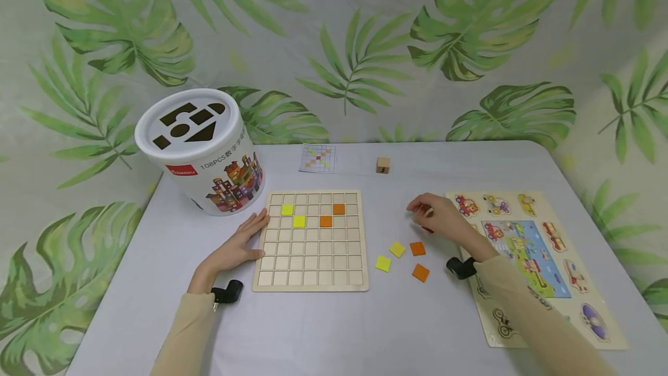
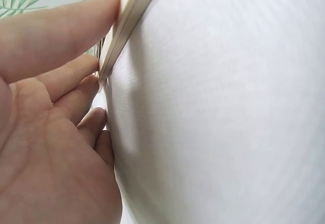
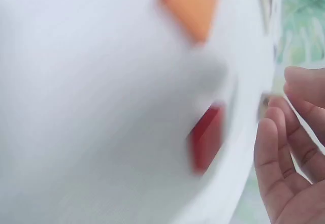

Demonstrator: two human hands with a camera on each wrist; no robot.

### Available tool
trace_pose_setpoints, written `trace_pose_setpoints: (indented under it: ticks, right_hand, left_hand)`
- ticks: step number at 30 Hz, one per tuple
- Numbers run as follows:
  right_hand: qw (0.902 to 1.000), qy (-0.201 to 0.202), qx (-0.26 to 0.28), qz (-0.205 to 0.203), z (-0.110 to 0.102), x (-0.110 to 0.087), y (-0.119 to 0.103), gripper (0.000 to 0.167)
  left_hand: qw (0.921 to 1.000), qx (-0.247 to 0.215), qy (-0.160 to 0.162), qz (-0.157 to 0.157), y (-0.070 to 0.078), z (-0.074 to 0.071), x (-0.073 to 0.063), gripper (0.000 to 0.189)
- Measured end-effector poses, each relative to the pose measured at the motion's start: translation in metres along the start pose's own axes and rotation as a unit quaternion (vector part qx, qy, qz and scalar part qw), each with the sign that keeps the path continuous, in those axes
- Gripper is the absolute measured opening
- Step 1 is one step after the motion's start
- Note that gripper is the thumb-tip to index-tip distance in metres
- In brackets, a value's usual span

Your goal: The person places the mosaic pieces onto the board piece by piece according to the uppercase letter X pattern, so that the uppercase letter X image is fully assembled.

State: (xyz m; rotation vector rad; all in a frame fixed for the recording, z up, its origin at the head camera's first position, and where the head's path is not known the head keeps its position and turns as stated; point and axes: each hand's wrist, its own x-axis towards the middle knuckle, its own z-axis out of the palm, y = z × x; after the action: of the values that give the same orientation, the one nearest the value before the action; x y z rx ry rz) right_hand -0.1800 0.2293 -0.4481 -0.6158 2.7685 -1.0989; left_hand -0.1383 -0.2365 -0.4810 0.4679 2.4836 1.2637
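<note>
Faced a leafy green-and-white backdrop (image 1: pixel 360 74) across a white bench (image 1: pixel 292 329). Rested the left hand (image 1: pixel 237 248) at the left edge of a gridded wooden board (image 1: pixel 318 278), with fingers spread and touching the rim. Showed two yellow tiles (image 1: pixel 299 221) and two orange tiles (image 1: pixel 326 221) set in that grid — in pairs slanting down toward each other. Held the right hand (image 1: pixel 440 213) right of the board, near a red tile (image 3: pixel 207 137) lying on the bench, with thumb and fingers loosely curved and apart from it. Included, between board and right hand, two loose yellow squares (image 1: pixel 383 263) and two loose orange squares (image 1: pixel 421 273). Had a patterned card (image 1: pixel 318 158) and wooden cube (image 1: pixel 383 165) beyond — plus a white bucket (image 1: pixel 224 184) at left and a picture puzzle (image 1: pixel 584 299) beneath the right forearm.
</note>
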Motion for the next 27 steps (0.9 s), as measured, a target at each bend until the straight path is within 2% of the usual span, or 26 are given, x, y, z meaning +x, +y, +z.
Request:
trace_pose_setpoints:
  ticks: [4, 8, 15, 20, 27]
  right_hand:
    - [0.9994, -0.01, -0.018, 0.028, -0.008, -0.014, 0.015, 0.019]
    - [0.9979, -0.026, -0.039, 0.043, -0.008, -0.019, 0.021, 0.022]
    - [0.9966, -0.024, -0.07, 0.035, -0.003, -0.016, 0.019, 0.02]
    - [0.9987, -0.015, -0.048, 0.014, 0.003, -0.008, 0.008, 0.02]
    - [0.9988, -0.049, -0.007, -0.003, 0.027, 0.01, -0.03, 0.021]
  left_hand:
    - [1.0, 0.0, -0.002, -0.001, 0.0, -0.001, -0.001, 0.076]
    - [1.0, 0.004, -0.002, 0.0, 0.0, -0.001, 0.0, 0.076]
    - [1.0, 0.006, -0.004, 0.004, -0.002, 0.0, 0.0, 0.077]
    - [1.0, 0.005, -0.003, 0.005, -0.001, 0.0, 0.0, 0.077]
    - [1.0, 0.0, -0.003, -0.001, 0.0, 0.0, 0.0, 0.077]
